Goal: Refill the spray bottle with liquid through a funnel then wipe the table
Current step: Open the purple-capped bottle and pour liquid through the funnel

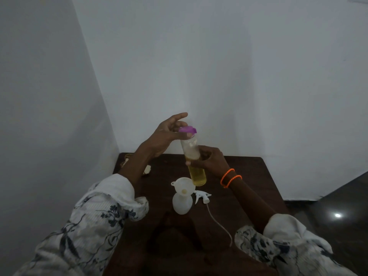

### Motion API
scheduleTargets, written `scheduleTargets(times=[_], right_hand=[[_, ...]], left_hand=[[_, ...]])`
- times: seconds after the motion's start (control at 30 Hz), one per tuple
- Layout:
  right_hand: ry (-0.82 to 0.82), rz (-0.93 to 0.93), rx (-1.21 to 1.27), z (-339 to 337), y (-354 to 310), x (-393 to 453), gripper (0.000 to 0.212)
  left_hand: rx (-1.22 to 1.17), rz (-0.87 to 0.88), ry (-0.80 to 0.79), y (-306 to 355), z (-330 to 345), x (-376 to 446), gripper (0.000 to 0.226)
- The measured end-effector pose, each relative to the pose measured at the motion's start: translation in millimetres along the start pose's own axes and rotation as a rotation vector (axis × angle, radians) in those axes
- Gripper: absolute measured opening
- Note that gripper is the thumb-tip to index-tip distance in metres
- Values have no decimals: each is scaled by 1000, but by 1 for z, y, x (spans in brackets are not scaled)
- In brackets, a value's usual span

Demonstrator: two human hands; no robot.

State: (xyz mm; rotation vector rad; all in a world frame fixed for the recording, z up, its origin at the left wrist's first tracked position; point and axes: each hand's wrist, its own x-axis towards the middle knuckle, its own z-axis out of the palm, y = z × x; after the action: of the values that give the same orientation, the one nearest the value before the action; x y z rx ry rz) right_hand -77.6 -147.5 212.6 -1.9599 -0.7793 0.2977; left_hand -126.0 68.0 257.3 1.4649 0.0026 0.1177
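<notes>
The right hand (pixel 211 161) grips a clear bottle (pixel 194 159) around its middle, fingers and thumb curled round it, and holds it nearly upright above the dark desk (pixel 249 176). Yellow liquid (pixel 198 176) fills the bottle's lower part, below the right hand's thumb. Two orange bead bracelets (pixel 230 177) sit on the right wrist.

The left hand (pixel 167 134) is at the top of the bottle, its thumb pressed just under the purple cap (pixel 187 129) and a finger curled behind the cap, while the forefinger sticks out straight above it. Whether the cap is loose or tight cannot be told.

Below the right hand, toward the person, a white spray bottle (pixel 182 204) stands on the desk with a white funnel (pixel 183 186) seated in its neck. Just right of it, under the right wrist, lies the white spray head (pixel 203 196), its thin tube (pixel 219 222) trailing toward the right sleeve (pixel 282 242).

Beyond the left forearm, near the desk's far left corner, lie a few small pale objects (pixel 147 169), too dim to name
</notes>
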Motion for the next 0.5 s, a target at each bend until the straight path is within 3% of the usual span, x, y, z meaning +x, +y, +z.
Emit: scheduleTargets(times=[0.23, 0.5], right_hand=[[27, -7, -7, 3, 1, 0, 48], [34, -2, -21, 0, 0, -2, 48]], left_hand=[[-28, -9, -57, -6, -4, 2, 62], [77, 33, 114, -8, 2, 6, 66]])
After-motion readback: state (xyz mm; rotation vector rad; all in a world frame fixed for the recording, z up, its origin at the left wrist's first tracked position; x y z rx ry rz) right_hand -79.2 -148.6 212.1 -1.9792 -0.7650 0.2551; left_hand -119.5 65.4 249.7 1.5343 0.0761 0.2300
